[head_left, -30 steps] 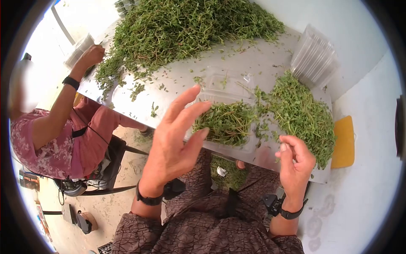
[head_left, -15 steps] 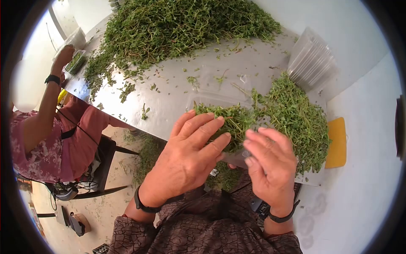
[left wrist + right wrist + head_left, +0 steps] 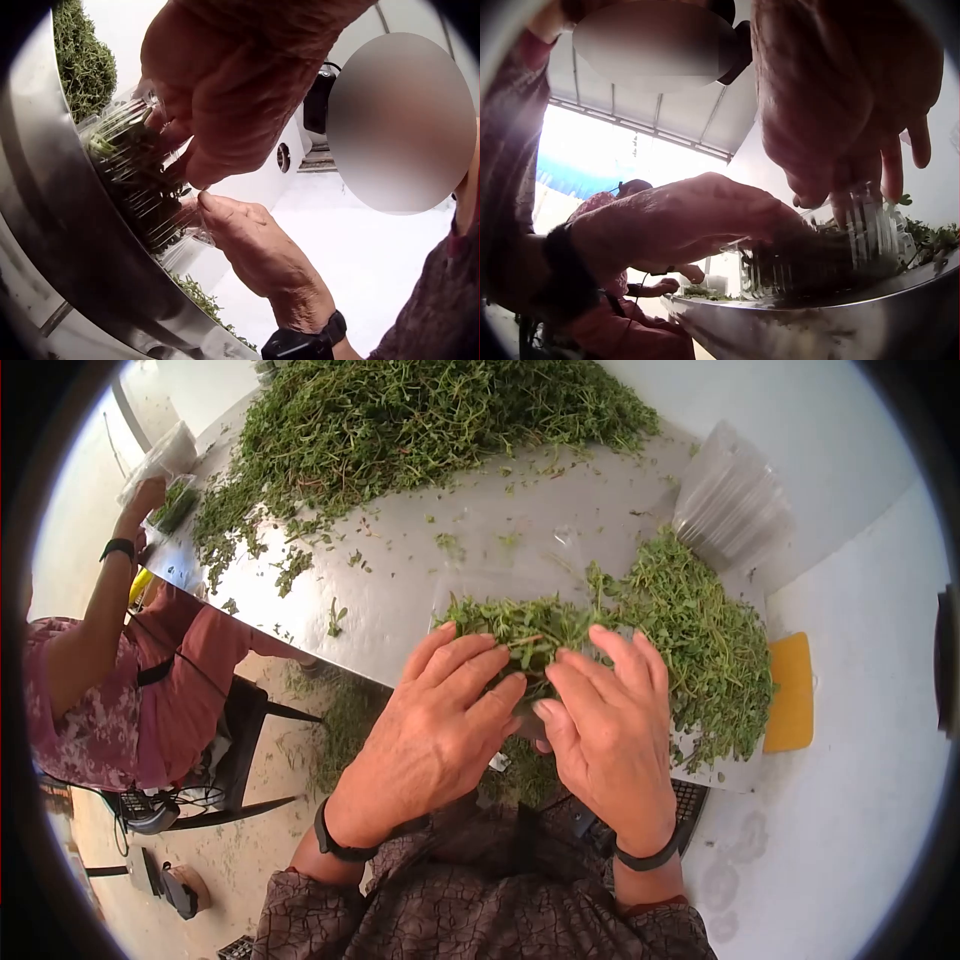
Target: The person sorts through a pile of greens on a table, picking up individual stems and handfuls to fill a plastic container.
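While both hands press flat, the left hand point(image 3: 430, 735) and right hand point(image 3: 605, 735) lay straight fingers point(image 3: 470, 660) on the herbs point(image 3: 520, 628) in the tub point(image 3: 817, 259) beneath them.

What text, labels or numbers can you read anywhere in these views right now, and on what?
None can be read.
The clear plastic box of herbs under the left hand and right hand shows no label.
The stack of clear boxes and the yellow pad are plain.
The items on the ground are too small and blurred to tell.
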Demonstrator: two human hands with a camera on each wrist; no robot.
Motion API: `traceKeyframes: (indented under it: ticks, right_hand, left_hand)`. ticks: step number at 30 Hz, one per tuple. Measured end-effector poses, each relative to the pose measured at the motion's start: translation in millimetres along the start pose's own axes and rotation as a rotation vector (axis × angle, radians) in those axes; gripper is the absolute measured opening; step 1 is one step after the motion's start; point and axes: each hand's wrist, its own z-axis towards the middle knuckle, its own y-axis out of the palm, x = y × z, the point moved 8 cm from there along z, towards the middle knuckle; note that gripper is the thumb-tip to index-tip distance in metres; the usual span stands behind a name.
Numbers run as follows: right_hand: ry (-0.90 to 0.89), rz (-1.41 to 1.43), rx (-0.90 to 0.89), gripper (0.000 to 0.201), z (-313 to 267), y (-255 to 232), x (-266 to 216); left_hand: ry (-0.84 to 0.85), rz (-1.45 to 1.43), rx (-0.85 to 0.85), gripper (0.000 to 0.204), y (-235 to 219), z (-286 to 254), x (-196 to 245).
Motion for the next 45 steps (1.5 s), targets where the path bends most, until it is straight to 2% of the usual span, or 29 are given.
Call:
traceKeyframes:
  ticks: [5,8,10,15,23,25,31,34,37,43,45]
  right_hand:
    - [0.006,-0.001,0.002,0.026,-2.4,1.9,0.2]
    - [-0.018,0.132,0.054,0.030,-7.8,-10.1,4.7]
    - [-0.022,0.165,0.164,0.032,-10.7,-29.4,7.5]
    - [0.102,0.209,0.192,0.027,-25.8,-27.0,28.9]
    - [0.061,0.172,0.119,0.027,-25.6,-9.8,14.5]
    - [-0.013,0.120,0.109,0.026,-23.1,-11.6,5.6]
    - [-0.053,0.165,0.031,0.027,-15.8,-10.7,2.0]
    - [-0.075,0.271,0.049,0.029,-12.4,-18.2,10.6]
    - [-0.055,0.202,0.087,0.031,-2.8,-26.2,12.6]
    - [-0.089,0.286,0.029,0.035,15.2,-5.1,5.2]
    - [-0.068,0.235,-0.012,0.036,19.6,3.4,5.5]
  left_hand:
    - [0.010,-0.004,0.026,0.041,-0.7,-2.0,0.5]
    - [-0.008,-0.057,0.045,0.043,-5.0,-2.8,0.3]
    - [-0.022,-0.016,0.089,0.046,-11.5,-5.9,-0.4]
    - [-0.043,0.002,0.104,0.048,-12.2,-15.8,-5.1]
    - [-0.054,-0.011,0.071,0.047,-6.2,-12.9,-3.9]
    - [-0.052,-0.001,0.076,0.048,-5.1,-10.9,-3.5]
    - [-0.032,0.055,0.039,0.048,2.9,-0.7,5.0]
    - [-0.019,0.108,-0.002,0.047,7.7,0.1,6.9]
    - [-0.021,0.124,-0.023,0.046,11.5,-0.6,6.8]
    - [-0.008,0.109,0.018,0.039,11.7,-1.8,5.9]
    - [0.023,0.097,0.016,0.037,12.6,-2.9,5.9]
